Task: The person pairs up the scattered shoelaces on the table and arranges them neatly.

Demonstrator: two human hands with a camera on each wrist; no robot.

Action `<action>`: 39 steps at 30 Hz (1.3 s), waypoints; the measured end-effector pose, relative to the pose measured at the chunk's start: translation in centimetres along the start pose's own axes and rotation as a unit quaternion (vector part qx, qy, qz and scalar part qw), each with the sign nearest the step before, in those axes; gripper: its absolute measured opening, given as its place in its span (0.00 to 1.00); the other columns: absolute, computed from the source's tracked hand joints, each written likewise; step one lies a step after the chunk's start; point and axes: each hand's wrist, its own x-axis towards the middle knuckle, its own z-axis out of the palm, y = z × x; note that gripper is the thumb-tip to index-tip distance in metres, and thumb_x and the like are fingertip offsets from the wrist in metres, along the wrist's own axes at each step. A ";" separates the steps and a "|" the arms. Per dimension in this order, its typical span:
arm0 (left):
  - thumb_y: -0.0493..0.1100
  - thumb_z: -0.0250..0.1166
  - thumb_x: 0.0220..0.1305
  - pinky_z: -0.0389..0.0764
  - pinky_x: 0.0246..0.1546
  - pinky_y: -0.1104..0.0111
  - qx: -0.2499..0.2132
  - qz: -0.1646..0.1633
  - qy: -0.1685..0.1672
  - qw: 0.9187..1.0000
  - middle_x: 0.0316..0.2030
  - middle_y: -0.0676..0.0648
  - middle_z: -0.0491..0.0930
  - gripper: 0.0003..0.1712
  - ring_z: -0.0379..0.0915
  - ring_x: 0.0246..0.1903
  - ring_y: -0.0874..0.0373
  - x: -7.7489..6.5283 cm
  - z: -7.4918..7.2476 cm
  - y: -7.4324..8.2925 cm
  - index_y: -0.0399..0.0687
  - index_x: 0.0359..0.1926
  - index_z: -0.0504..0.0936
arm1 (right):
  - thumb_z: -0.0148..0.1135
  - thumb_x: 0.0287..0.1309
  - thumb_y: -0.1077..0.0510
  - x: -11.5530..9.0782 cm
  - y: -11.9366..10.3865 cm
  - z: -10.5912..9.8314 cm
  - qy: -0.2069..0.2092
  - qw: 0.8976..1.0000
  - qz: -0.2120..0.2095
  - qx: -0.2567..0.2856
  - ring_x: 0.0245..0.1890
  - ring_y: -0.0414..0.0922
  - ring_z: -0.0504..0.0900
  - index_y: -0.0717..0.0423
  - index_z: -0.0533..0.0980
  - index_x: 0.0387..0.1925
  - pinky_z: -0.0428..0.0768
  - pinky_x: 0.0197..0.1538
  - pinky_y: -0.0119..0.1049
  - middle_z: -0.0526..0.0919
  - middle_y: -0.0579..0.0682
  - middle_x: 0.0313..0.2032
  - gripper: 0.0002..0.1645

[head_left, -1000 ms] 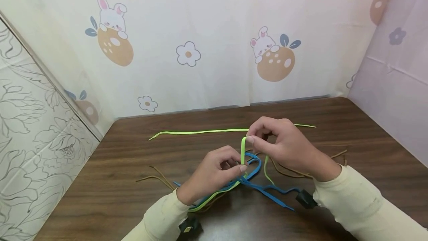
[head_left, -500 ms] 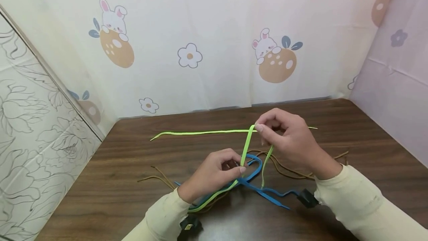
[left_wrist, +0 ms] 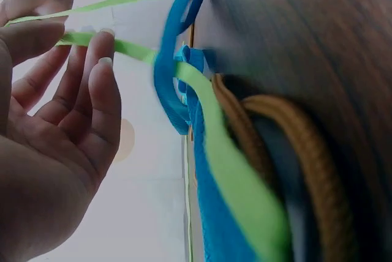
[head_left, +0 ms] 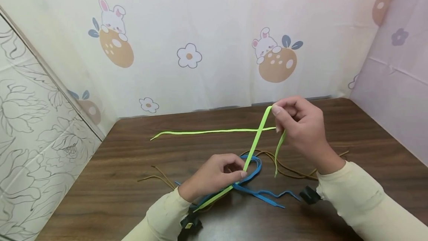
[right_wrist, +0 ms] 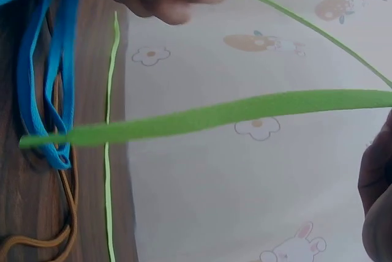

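My right hand (head_left: 302,129) pinches a flat neon-green shoelace (head_left: 258,140) between thumb and fingertips, raised above the table. The lace's loose tail hangs below that hand and shows whole in the right wrist view. Lower and to the left, my left hand (head_left: 217,174) holds the same lace between thumb and fingers, and the stretch between both hands is straight. Beneath the left hand, a looped blue shoelace (head_left: 255,166) lies with its ends to the right. In the left wrist view, the green lace (left_wrist: 214,133) runs down beside brown cords (left_wrist: 306,158).
A second green shoelace (head_left: 207,132) lies across the back of the wooden table (head_left: 117,151). Brown laces (head_left: 291,172) extend out to the right, with ends also at the left. A printed curtain (head_left: 220,18) rises behind the table's rear edge.
My right hand has moved up and to the right, drawing out more green lace past the left hand. Its tail has lifted off the blue lace. The left hand has dipped slightly.
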 end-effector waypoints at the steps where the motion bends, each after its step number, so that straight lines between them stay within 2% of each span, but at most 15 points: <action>1: 0.40 0.66 0.68 0.81 0.37 0.70 0.001 0.000 -0.003 1.000 0.34 0.58 0.81 0.04 0.77 0.35 0.65 0.0 0.0 0.0 0.45 0.41 0.85 | 0.58 0.61 0.75 0.1 0.0 -0.1 0.008 1.000 0.003 -0.003 0.16 0.40 0.72 0.73 0.77 0.39 0.65 0.18 0.31 0.75 0.51 0.14 0.05; 4: 0.38 0.65 0.68 0.81 0.36 0.70 -0.007 -0.004 -0.014 1.000 0.34 0.55 0.81 0.03 0.79 0.35 0.64 -0.1 0.1 -0.1 0.44 0.40 0.84 | 0.58 0.63 0.73 0.4 0.1 -0.4 0.026 0.999 0.018 -0.031 0.15 0.41 0.72 0.73 0.77 0.38 0.64 0.18 0.30 0.75 0.50 0.14 0.04; 7: 0.36 0.64 0.69 0.82 0.36 0.70 -0.031 -0.015 -0.024 0.999 0.34 0.47 0.82 0.04 0.81 0.33 0.62 -0.1 0.2 -0.1 0.40 0.41 0.82 | 0.59 0.64 0.72 0.5 0.1 -0.8 0.039 0.998 0.036 -0.038 0.16 0.42 0.71 0.72 0.78 0.38 0.64 0.19 0.30 0.75 0.50 0.14 0.04; 10: 0.36 0.63 0.70 0.82 0.35 0.70 -0.051 -0.018 -0.030 0.998 0.35 0.41 0.82 0.05 0.82 0.32 0.60 -0.1 0.2 -0.1 0.37 0.42 0.81 | 0.60 0.63 0.71 0.7 0.5 -1.3 0.053 0.997 0.050 -0.022 0.16 0.42 0.71 0.71 0.78 0.38 0.65 0.20 0.29 0.74 0.51 0.14 0.04; 15: 0.39 0.62 0.71 0.82 0.35 0.67 -0.064 -0.008 -0.027 0.998 0.34 0.42 0.82 0.07 0.81 0.32 0.57 -0.3 -0.1 0.1 0.38 0.45 0.81 | 0.61 0.64 0.69 1.0 1.5 -1.9 0.094 0.993 0.071 0.017 0.17 0.43 0.72 0.71 0.78 0.38 0.69 0.21 0.28 0.74 0.53 0.15 0.05; 18: 0.39 0.63 0.71 0.83 0.37 0.65 -0.077 -0.013 -0.025 0.997 0.34 0.42 0.82 0.08 0.81 0.32 0.56 -0.4 -0.2 0.2 0.40 0.46 0.81 | 0.63 0.64 0.67 1.1 2.4 -2.4 0.139 0.985 0.097 0.032 0.17 0.44 0.73 0.69 0.79 0.36 0.70 0.20 0.27 0.73 0.53 0.15 0.05; 22: 0.39 0.63 0.71 0.83 0.37 0.65 -0.087 -0.020 -0.025 0.996 0.35 0.38 0.82 0.07 0.81 0.32 0.55 -0.5 -0.4 0.1 0.42 0.47 0.81 | 0.65 0.63 0.65 1.2 3.8 -3.1 0.204 0.968 0.141 0.045 0.16 0.42 0.72 0.64 0.80 0.33 0.71 0.20 0.27 0.74 0.52 0.15 0.04; 26: 0.38 0.63 0.71 0.84 0.38 0.61 -0.110 -0.019 -0.024 0.993 0.36 0.33 0.81 0.09 0.81 0.32 0.53 -0.5 -0.6 0.0 0.40 0.48 0.81 | 0.65 0.63 0.65 1.1 4.9 -3.8 0.235 0.956 0.167 0.053 0.15 0.41 0.73 0.62 0.80 0.33 0.71 0.20 0.26 0.76 0.51 0.16 0.03; 30: 0.38 0.63 0.71 0.84 0.39 0.54 -0.128 -0.021 -0.010 0.992 0.35 0.34 0.81 0.09 0.82 0.33 0.42 -0.6 -0.9 0.0 0.38 0.48 0.81 | 0.65 0.64 0.63 0.9 5.6 -4.2 0.236 0.955 0.178 0.031 0.16 0.40 0.74 0.60 0.80 0.33 0.73 0.20 0.26 0.77 0.50 0.17 0.04; 33: 0.38 0.63 0.71 0.84 0.39 0.52 -0.136 -0.025 0.008 0.990 0.35 0.37 0.81 0.09 0.80 0.34 0.34 -0.6 -1.2 0.1 0.39 0.48 0.81 | 0.65 0.64 0.61 0.8 6.0 -4.4 0.238 0.955 0.180 -0.014 0.17 0.39 0.74 0.58 0.80 0.33 0.72 0.21 0.25 0.77 0.48 0.17 0.04; 36: 0.39 0.63 0.71 0.84 0.41 0.50 -0.144 -0.029 0.024 0.989 0.35 0.39 0.81 0.09 0.82 0.33 0.39 -0.6 -1.6 0.1 0.40 0.49 0.81 | 0.64 0.65 0.60 0.8 6.3 -4.6 0.240 0.951 0.185 -0.065 0.18 0.39 0.74 0.55 0.80 0.33 0.70 0.21 0.25 0.77 0.46 0.17 0.04; 39: 0.40 0.62 0.71 0.84 0.41 0.50 -0.138 -0.034 0.033 0.989 0.35 0.40 0.81 0.10 0.83 0.32 0.48 -0.6 -2.0 0.0 0.40 0.49 0.81 | 0.63 0.66 0.59 0.7 6.6 -4.8 0.241 0.947 0.191 -0.091 0.19 0.39 0.74 0.54 0.80 0.33 0.69 0.21 0.26 0.77 0.45 0.17 0.04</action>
